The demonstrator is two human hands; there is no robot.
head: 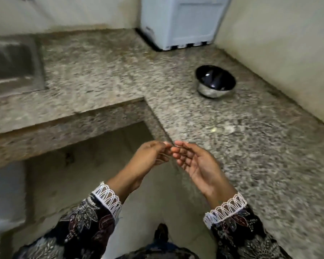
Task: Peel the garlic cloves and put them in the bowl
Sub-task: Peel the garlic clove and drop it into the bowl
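Observation:
A steel bowl (215,81) stands on the granite counter (241,146) at the far right, near the wall; its dark inside shows no cloves that I can make out. Two small pale bits (213,129) lie on the counter between the bowl and my hands; blur hides whether they are garlic or peel. My left hand (150,156) and my right hand (196,163) meet fingertip to fingertip over the counter's inner corner. The right palm faces up with relaxed fingers and holds nothing. The left fingers bend toward it; the blur hides whether they pinch anything.
A steel sink (11,68) is set into the counter at the far left. A white appliance (178,21) stands in the back corner. Walls close the counter at the back and right. Below the counter's edge lies the floor (94,165).

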